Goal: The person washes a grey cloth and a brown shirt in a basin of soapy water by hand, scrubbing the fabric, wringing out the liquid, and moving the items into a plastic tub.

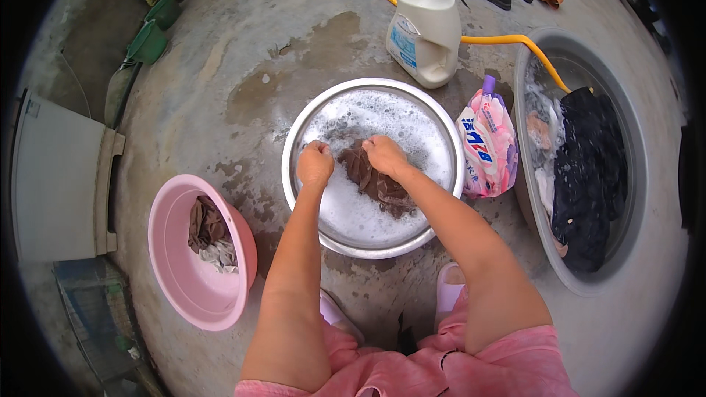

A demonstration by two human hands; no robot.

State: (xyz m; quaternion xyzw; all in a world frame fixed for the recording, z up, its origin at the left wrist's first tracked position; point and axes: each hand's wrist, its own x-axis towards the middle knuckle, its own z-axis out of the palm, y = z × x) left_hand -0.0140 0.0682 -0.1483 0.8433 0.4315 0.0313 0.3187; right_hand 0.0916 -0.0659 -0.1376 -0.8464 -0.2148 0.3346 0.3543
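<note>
A round metal basin [373,253] full of white suds stands on the ground in front of me. In it lies a wet brown cloth [371,180], partly sunk in the foam. My right hand [384,154] is closed on the upper edge of this cloth. Just left of it, over the suds, my left hand [315,164] is closed too, its fingers curled together. Whatever the left fingers hold is hidden from view.
Left of the basin is a pink tub [173,279] with brown and pale cloths. At right, a large grey tub [577,285] holds dark clothes in water, with a yellow hose [507,39] running in. A white jug [426,29] and a pink detergent pouch [489,147] stand nearby.
</note>
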